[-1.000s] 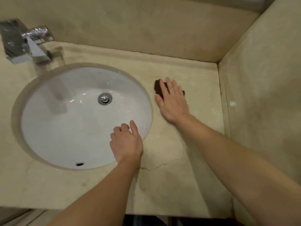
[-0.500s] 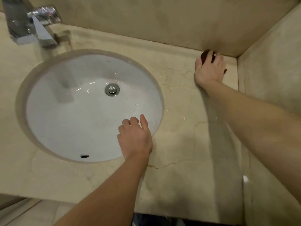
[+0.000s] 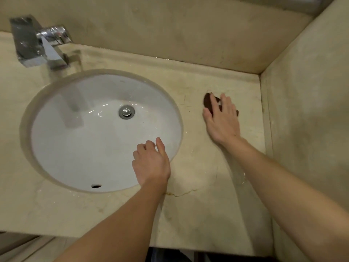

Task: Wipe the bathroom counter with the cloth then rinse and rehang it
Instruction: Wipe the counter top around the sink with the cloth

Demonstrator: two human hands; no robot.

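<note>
A dark brown cloth (image 3: 208, 101) lies on the beige marble counter (image 3: 198, 214), to the right of the white oval sink (image 3: 79, 140). My right hand (image 3: 221, 119) lies flat on the cloth and presses it to the counter, so most of the cloth is hidden under my fingers. My left hand (image 3: 151, 161) rests on the sink's near right rim with its fingers loosely curled over the edge and nothing in it. Wet streaks shine on the counter near my right forearm.
A chrome faucet (image 3: 37, 42) stands at the back left, behind the sink. A drain plug (image 3: 126, 111) sits in the basin. A beige back wall (image 3: 179, 31) and a side wall (image 3: 306, 120) close the counter's corner at the right.
My right hand has slid the cloth from the back right corner toward me and to the left. The left hand stays on the sink rim.
</note>
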